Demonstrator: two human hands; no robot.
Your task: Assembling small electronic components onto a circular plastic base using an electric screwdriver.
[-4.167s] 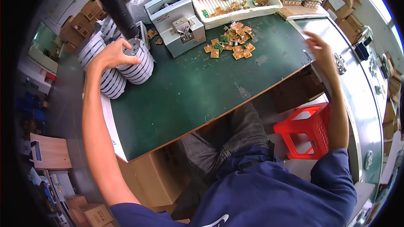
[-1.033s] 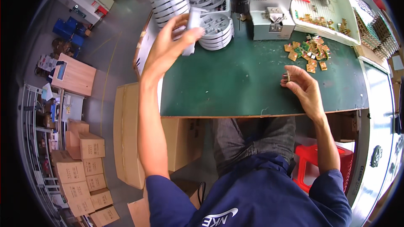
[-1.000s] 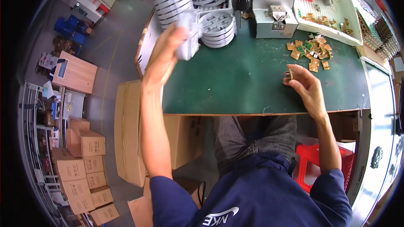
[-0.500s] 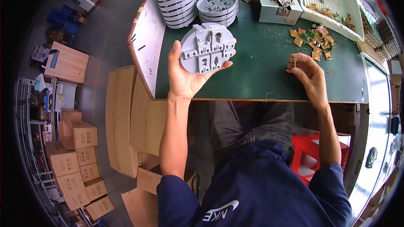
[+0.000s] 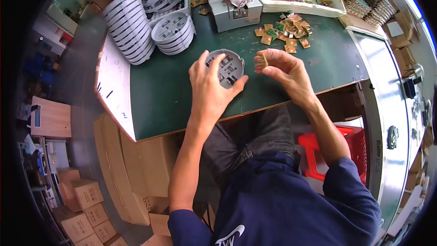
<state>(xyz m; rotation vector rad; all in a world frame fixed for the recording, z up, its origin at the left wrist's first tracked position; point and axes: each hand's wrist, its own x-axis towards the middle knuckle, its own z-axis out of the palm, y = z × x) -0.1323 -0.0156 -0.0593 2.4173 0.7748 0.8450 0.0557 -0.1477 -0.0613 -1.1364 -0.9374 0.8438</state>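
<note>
A round grey plastic housing [image 5: 234, 67] rests on the green tabletop, its recessed side facing up. My left hand [image 5: 210, 84] spans its near left part, fingers at the left rim and thumb by the lower right edge; part of the housing is hidden under the fingers. Just to the right, my right hand [image 5: 291, 74] pinches a small tan circuit board [image 5: 265, 60] on edge between thumb and fingers, with metal prongs pointing left. Beyond that hand lies a loose pile of small circuit boards [image 5: 291, 29], tan and green.
Stacks of grey round housings [image 5: 129, 29] and a shorter stack [image 5: 174, 36] stand at the back left. A grey metal device [image 5: 234, 11] sits at the back middle, with a white foam tray [image 5: 302, 7] beside it. Cardboard boxes [image 5: 150, 155] are left below the table.
My left hand has lowered the housing to the tabletop and turned it recessed side up. The right hand, still pinching the board, has come closer to it. The whole view has shifted.
</note>
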